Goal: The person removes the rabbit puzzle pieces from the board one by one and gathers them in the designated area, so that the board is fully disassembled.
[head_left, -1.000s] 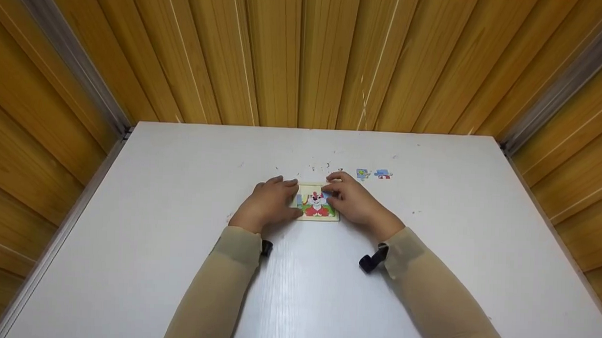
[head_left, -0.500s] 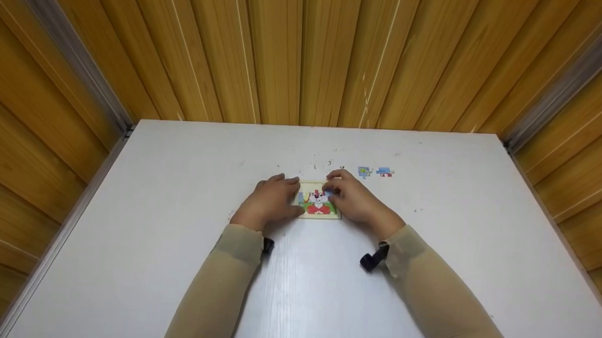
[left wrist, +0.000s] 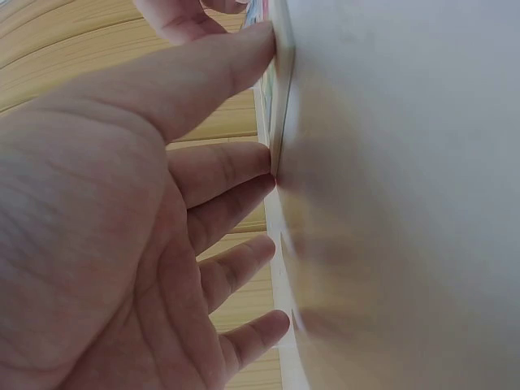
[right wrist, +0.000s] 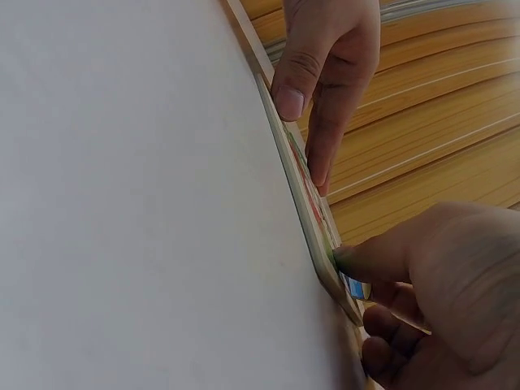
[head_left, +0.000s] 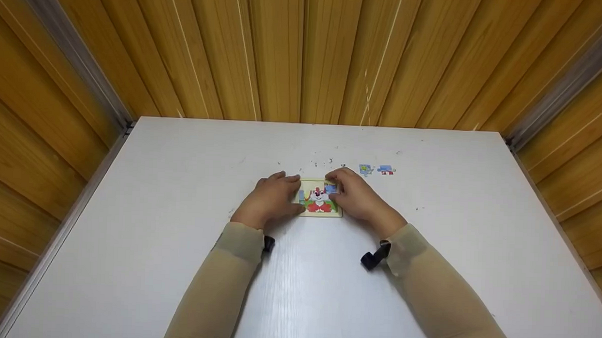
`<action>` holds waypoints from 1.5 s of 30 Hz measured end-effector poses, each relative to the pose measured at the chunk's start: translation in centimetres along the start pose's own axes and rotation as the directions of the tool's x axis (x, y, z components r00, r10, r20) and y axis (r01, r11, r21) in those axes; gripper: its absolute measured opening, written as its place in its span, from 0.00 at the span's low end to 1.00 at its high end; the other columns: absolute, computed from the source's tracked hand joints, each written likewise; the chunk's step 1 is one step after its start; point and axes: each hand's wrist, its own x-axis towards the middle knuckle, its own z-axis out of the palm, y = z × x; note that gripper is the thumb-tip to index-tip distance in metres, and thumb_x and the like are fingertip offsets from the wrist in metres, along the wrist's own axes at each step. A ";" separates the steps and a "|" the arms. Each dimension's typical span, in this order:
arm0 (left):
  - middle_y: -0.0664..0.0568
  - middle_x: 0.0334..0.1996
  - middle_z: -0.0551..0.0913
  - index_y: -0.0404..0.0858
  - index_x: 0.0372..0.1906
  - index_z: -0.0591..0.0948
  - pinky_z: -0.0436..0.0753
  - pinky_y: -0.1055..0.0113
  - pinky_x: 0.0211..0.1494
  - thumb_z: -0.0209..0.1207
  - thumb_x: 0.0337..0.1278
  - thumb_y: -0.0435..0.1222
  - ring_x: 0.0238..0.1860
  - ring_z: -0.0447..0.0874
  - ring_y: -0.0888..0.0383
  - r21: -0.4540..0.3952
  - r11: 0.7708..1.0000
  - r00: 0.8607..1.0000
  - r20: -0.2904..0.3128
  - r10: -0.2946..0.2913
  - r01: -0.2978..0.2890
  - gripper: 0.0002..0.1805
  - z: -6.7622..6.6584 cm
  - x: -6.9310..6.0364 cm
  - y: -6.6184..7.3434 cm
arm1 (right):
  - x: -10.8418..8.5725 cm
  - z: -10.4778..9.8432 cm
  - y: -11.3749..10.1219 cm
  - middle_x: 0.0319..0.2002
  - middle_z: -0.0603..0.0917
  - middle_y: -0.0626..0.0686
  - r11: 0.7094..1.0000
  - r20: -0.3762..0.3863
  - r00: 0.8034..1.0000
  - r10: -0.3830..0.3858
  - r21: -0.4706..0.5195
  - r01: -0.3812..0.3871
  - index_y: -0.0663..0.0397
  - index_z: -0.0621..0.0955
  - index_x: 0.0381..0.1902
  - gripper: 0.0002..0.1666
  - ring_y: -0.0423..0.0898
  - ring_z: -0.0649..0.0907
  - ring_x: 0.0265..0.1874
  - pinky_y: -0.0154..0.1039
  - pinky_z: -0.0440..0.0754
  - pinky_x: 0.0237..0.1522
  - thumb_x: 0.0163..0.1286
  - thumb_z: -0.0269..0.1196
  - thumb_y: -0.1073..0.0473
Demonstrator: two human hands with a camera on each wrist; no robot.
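Blue piece (head_left: 330, 189) pinched in my right hand (head_left: 359, 198), left hand (head_left: 270, 200) spread against the frame (head_left: 321, 214); only head view shows two loose pieces (head_left: 385, 170).

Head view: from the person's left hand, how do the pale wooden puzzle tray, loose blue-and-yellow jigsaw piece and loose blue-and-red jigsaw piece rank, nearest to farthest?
1. Pale wooden puzzle tray: touching the left hand, on its right.
2. Loose blue-and-yellow jigsaw piece: on the table, beyond the tray's far right corner.
3. Loose blue-and-red jigsaw piece: farther right.
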 end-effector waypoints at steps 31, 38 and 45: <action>0.55 0.89 0.70 0.45 0.87 0.73 0.58 0.40 0.96 0.74 0.74 0.52 0.95 0.54 0.44 -0.025 0.999 1.000 0.006 -0.021 0.021 0.44 0.2 -0.2 0.5 | 0.0 -1.5 1.6 0.55 0.85 0.54 0.843 -0.123 0.986 0.114 0.537 -0.030 0.64 0.84 0.74 0.26 0.43 0.82 0.50 0.28 0.86 0.49 0.80 0.65 0.72; 0.55 0.89 0.70 0.45 0.87 0.73 0.59 0.39 0.95 0.74 0.73 0.51 0.95 0.54 0.44 -0.024 1.000 1.000 -0.005 -0.017 0.017 0.43 0.1 -0.2 0.6 | 0.1 -3.2 2.4 0.50 0.84 0.47 0.675 -0.111 0.962 0.251 0.732 -0.092 0.67 0.79 0.78 0.27 0.41 0.85 0.44 0.31 0.88 0.49 0.85 0.62 0.68; 0.55 0.88 0.71 0.45 0.87 0.73 0.60 0.37 0.95 0.74 0.73 0.51 0.94 0.55 0.43 -0.003 1.000 1.000 -0.004 -0.019 0.019 0.43 0.2 0.0 0.6 | -0.3 -5.9 4.8 0.44 0.89 0.46 0.559 -0.204 0.913 0.353 0.829 -0.032 0.60 0.84 0.60 0.14 0.42 0.86 0.42 0.32 0.86 0.46 0.82 0.70 0.65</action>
